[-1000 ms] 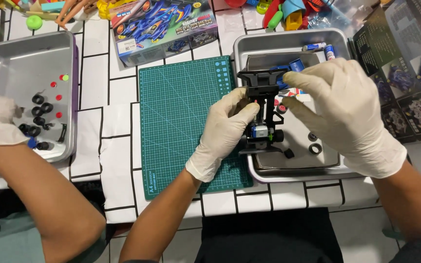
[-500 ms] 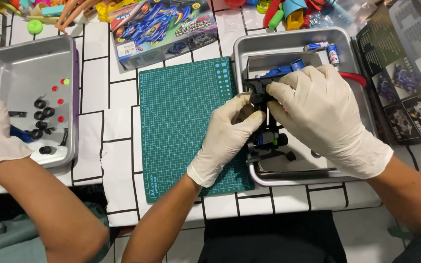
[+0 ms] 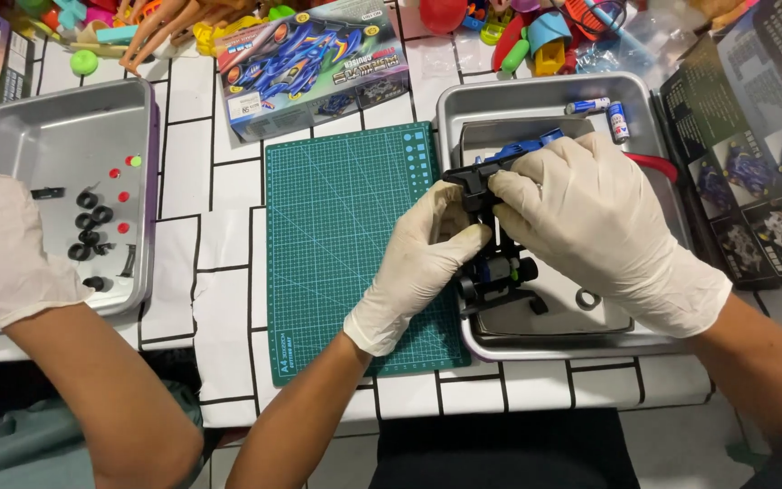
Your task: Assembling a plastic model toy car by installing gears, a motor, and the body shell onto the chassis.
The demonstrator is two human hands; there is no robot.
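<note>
Left of the green cutting mat a co-worker's gloved hand rests by a parts tray, while at its right edge the left hand and right hand pinch a black toy-car chassis over a steel tray on the white tiled tabletop, seemingly mid-assembly, needing a firm, aligned press next.

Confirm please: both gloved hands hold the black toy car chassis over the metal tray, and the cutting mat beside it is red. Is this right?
Not quite. The head view shows the cutting mat is green, not red. The rest holds: the left hand and right hand hold the black toy car chassis over the metal tray.
</note>
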